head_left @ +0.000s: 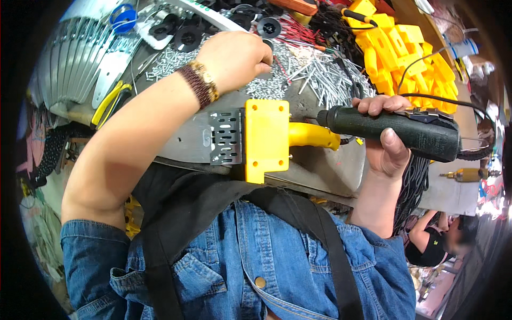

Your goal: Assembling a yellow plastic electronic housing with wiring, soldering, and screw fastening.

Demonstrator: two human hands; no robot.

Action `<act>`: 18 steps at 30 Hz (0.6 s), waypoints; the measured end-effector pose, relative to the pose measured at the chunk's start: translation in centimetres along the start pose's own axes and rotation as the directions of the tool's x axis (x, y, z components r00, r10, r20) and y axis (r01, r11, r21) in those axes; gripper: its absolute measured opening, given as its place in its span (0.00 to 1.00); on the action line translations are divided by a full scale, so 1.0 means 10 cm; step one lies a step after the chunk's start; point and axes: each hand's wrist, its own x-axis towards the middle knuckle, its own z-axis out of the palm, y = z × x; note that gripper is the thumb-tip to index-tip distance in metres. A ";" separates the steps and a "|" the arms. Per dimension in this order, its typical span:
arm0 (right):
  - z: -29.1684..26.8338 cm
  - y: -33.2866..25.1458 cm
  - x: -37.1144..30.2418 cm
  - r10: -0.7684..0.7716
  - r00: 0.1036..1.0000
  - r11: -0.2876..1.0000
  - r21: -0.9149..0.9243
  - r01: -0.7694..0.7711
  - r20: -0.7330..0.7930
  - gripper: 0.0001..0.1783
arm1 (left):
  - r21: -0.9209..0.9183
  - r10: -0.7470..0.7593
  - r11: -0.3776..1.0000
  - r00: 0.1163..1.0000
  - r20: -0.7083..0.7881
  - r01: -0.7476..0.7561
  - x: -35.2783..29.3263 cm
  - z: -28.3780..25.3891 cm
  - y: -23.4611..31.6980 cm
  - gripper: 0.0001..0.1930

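Note:
My left hand [234, 61] reaches over a heap of small silver screws [261, 88]. Its fingers are curled together, and whatever is between the fingertips is too small to make out. In my right hand [392, 154] lies a black electric screwdriver [416, 130], held level with its nose pointing left. Between the hands, near my body, rests a yellow plastic housing [269, 136] with a yellow handle [314, 135] on its right side. A perforated metal plate [226, 137] joins a flat metal blade on its left. The screwdriver's nose is close to the handle's upper side.
Yellow plastic parts [397, 48] pile up at the far right. Long metal blades [74, 58] stand stacked at the far left, near yellow-handled pliers [110, 104]. Black spools [188, 38] and a blue spool [124, 18] lie behind. Another person [429, 240] is at the lower right.

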 end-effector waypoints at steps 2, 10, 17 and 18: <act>-0.07 0.04 -0.12 -0.038 0.998 0.998 0.043 0.040 -0.042 0.29 | 0.174 0.098 0.980 0.995 0.027 -0.101 0.18 0.16 -0.03 0.07; -0.35 0.13 -0.57 0.039 0.890 0.847 0.487 0.211 -0.454 0.24 | 0.485 0.538 0.682 0.825 0.175 -0.548 0.37 0.30 0.04 0.05; -0.31 0.20 -0.49 0.190 0.842 0.703 0.669 0.242 -0.504 0.18 | 0.494 0.504 0.705 0.850 0.155 -0.508 0.36 0.29 0.05 0.03; -0.30 0.23 -0.46 0.212 0.844 0.681 0.694 0.234 -0.493 0.19 | 0.480 0.457 0.754 0.883 0.106 -0.448 0.31 0.25 0.01 0.02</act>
